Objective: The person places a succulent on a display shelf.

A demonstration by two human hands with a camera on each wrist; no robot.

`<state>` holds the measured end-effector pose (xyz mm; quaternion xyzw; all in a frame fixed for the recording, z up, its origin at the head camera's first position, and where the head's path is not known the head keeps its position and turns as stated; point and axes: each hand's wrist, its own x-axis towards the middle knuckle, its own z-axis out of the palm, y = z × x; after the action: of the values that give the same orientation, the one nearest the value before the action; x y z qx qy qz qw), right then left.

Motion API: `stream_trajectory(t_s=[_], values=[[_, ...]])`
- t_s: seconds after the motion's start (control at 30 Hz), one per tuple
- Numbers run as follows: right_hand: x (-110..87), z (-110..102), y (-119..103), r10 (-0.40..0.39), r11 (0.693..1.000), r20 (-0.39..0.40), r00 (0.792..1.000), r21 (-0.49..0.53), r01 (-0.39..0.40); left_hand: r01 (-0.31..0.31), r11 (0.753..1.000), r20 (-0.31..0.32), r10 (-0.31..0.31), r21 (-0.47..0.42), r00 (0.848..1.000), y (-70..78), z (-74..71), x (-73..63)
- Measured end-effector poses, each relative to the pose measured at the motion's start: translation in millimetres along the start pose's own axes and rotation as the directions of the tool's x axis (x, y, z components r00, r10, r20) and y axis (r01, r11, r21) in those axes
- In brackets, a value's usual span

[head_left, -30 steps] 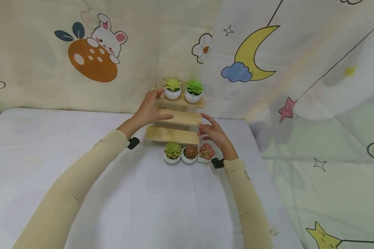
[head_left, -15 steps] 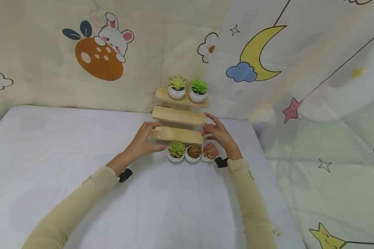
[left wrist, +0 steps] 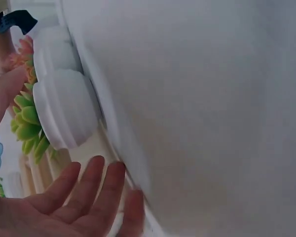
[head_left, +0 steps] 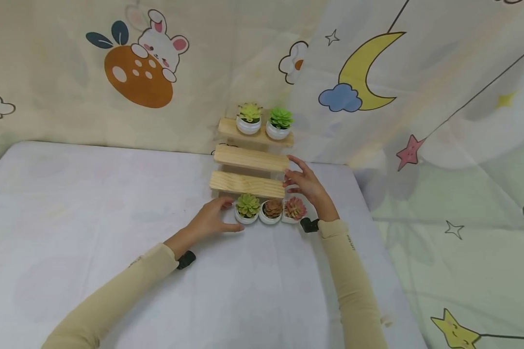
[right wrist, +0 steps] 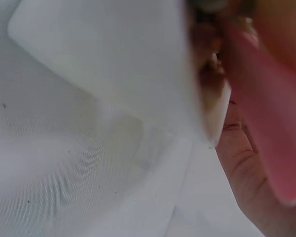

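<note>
In the head view my left hand is spread around the left side of a white pot with a green succulent. Thumb and fingers are apart; in the left wrist view the potted plant stands between them, and the thumb overlaps the plants behind. My right hand is at the right end of a three-tier wooden shelf, fingertips right at the ends of the middle and lowest boards. A pink succulent in a white pot stands just below that hand; its petal covers part of the hand in the right wrist view.
A brown succulent in a white pot stands between the green and pink ones, in front of the shelf. Two potted succulents, one yellow-green and one bright green, sit on the top tier. A printed cloth hangs behind the white table.
My left hand has come down from beside the top tier, past the lower boards, to the green succulent's pot in front. My right hand stays at the shelf's right end. The view has shifted slightly.
</note>
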<state>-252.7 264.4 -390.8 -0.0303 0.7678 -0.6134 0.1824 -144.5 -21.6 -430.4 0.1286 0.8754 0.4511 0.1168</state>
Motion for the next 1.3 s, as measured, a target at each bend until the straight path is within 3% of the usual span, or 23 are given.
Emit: stream_trajectory(t_s=[0.1,0.23,0.37,0.6,0.8,1.03,1.3], values=[[-0.3,1,1,0.003,1.000,0.002,1.000,0.004,-0.003,0.046,0.999,0.003,-0.046,0.019,0.999,1.3,4.9,4.5],[-2.3,2,-3,0.005,1.000,0.010,1.000,0.007,-0.005,0.063,0.997,-0.030,-0.061,0.054,0.998,4.1,10.5,12.0],[-1.1,3,-4,0.015,1.000,0.011,1.000,0.012,-0.015,0.040,0.996,-0.066,-0.035,0.079,0.997,4.8,14.8,15.4],[-0.5,3,-2,0.015,1.000,-0.012,1.000,-0.003,-0.015,0.009,0.993,-0.072,0.000,0.115,0.997,5.3,18.3,19.3],[1.1,4,-1,0.013,1.000,-0.016,1.000,-0.007,-0.013,0.004,0.999,-0.060,-0.001,0.048,0.998,2.3,17.1,22.0],[0.1,3,-2,0.015,1.000,-0.012,1.000,0.005,-0.015,-0.046,0.997,-0.051,0.043,-0.065,0.998,3.3,17.7,20.2],[-0.3,3,-1,0.010,1.000,-0.013,1.000,0.016,-0.010,-0.063,0.996,-0.049,0.060,-0.061,0.997,19.5,3.6,8.1]])
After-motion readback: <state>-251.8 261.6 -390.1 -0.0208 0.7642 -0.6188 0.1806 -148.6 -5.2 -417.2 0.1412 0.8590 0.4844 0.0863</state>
